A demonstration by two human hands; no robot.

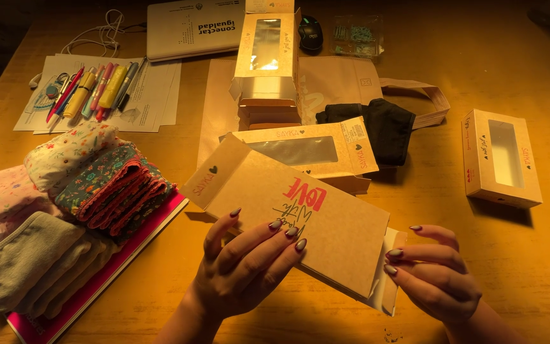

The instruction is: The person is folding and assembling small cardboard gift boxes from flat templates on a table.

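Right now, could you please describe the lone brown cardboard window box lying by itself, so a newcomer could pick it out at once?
Start at the wooden table and look to its right side, beyond the right hand. There the small brown cardboard box with a clear window lies flat. Unlike the other window boxes clustered mid-table around the black folded cloth, it lies alone on bare wood.

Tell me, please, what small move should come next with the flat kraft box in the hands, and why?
Probably fold the end flap shut: the left hand steadies the kraft box, while the right hand sits at its open end, where a pale flap sticks out untucked.
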